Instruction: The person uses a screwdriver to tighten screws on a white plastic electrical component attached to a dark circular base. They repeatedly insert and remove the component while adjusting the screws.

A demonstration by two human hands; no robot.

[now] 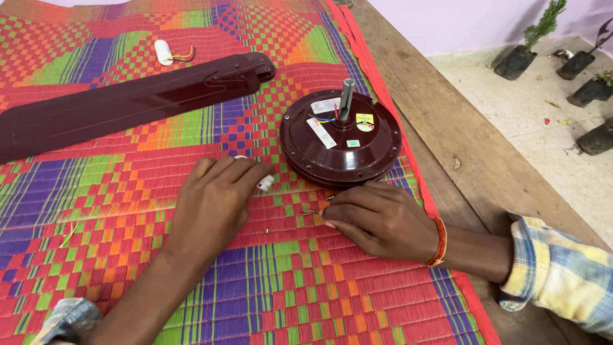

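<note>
**A:** What is being shown at the centre of the view?

**B:** A dark maroon fan motor housing (340, 140) is being shown lying flat on a woven mat (128, 211) of red, green, purple and orange checks, which is spread over a wooden table (440, 128). A grey metal shaft (347, 96) is standing upright from the middle of the housing, with red, blue and yellow wires (325, 117) beside it.

**A:** How are the labels being placed on the housing?

**B:** A white rectangular label (324, 105) is seen left of the shaft, a long white strip label (321, 133) is lying diagonally below it, a small yellow square sticker (364, 121) is set to the right, and a tiny green-and-white sticker (353, 143) is placed nearer the front edge.

**A:** How are the hands being held?

**B:** The left hand (214, 201) is being rested palm down on the mat, its fingertips closed on a small white part (265, 183) just left of the housing. The right hand (383, 220) is being laid on the mat in front of the housing, fingers curled together near small metal screws (311, 211); whether one is being pinched cannot be told. An orange band (439, 241) is being worn at that wrist, next to a plaid sleeve (562, 275).

**A:** What else is being shown?

**B:** A long maroon fan blade (128, 102) is lying across the upper left of the mat, with a small white capacitor (164, 52) and its wires beyond it. Potted plants (530, 45) in black bags are standing on the floor at the upper right.
</note>
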